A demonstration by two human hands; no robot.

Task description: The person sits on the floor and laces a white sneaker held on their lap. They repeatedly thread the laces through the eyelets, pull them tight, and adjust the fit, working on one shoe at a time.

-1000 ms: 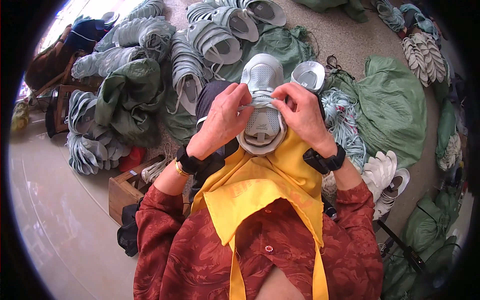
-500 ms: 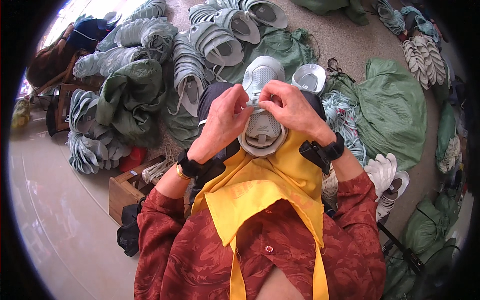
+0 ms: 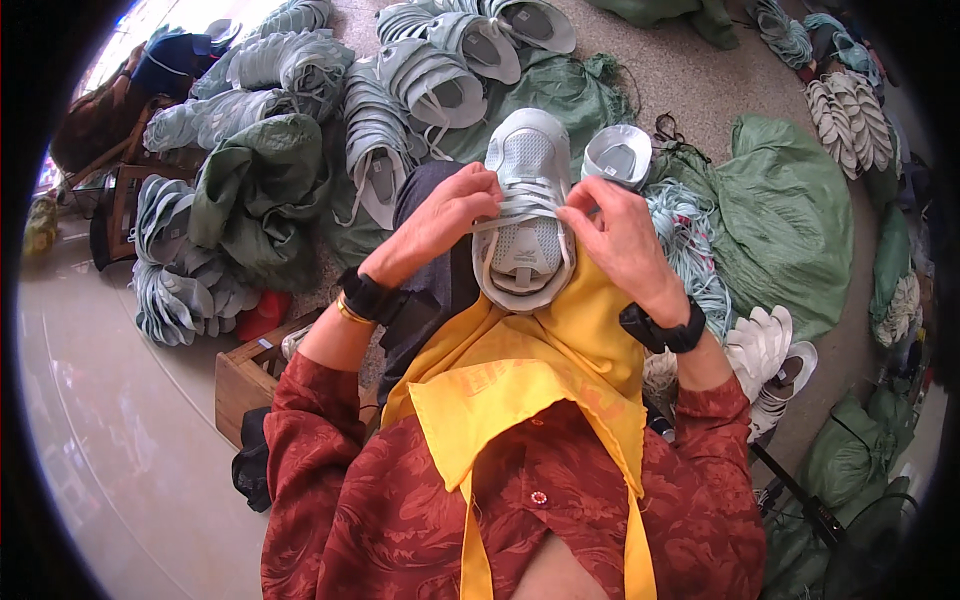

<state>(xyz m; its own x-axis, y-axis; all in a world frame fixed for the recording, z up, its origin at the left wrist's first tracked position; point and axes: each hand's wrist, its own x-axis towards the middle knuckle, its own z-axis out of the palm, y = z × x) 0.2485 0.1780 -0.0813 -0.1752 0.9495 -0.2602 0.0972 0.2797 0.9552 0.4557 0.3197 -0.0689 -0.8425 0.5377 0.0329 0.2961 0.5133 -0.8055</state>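
Note:
A pale grey-green shoe upper rests on my lap, its toe pointing away from me and its tongue toward me. Crosswise over its middle runs a light shoelace, threaded through the eyelets. At the left edge of the upper, my left hand pinches one side of the lace, which stretches from its fingertips. On the other side my right hand has thumb and forefinger closed on the lace by the right eyelets. The exact grip of the right fingers is partly hidden.
Stacked shoe uppers lie ahead and left, with one single upper just beyond my right hand. Bundled laces and a green sack are to the right. A wooden box stands by my left arm, near more uppers.
Both hands have drawn apart from the middle of the shoe, left hand to the left and right hand to the right and nearer. The lace now spreads between them, across the upper.

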